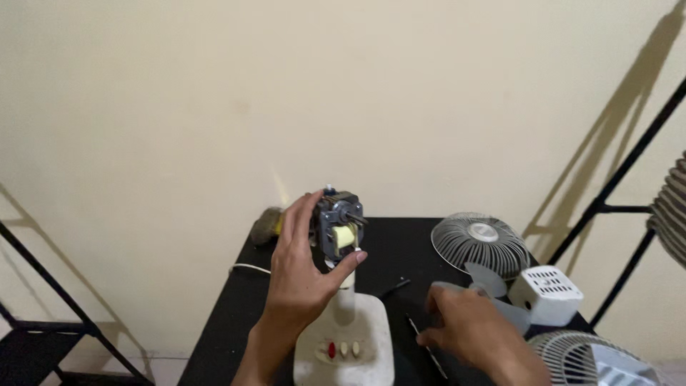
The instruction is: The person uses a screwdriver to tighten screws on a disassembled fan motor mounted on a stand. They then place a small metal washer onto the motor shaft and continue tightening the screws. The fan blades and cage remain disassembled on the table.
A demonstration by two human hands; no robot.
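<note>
Right hand (468,330) reaching for screwdriver (427,347), fingers curled, not grasping; left hand (304,275) gripping motor (339,225). Best keeping motor steady.

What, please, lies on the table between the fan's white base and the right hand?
In the head view, a thin dark tool lies on the black table between the white base and the right hand, whose fingers touch it.

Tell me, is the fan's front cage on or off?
Off. The round white wire grille lies flat on the black table, leaving the motor bare.
</note>
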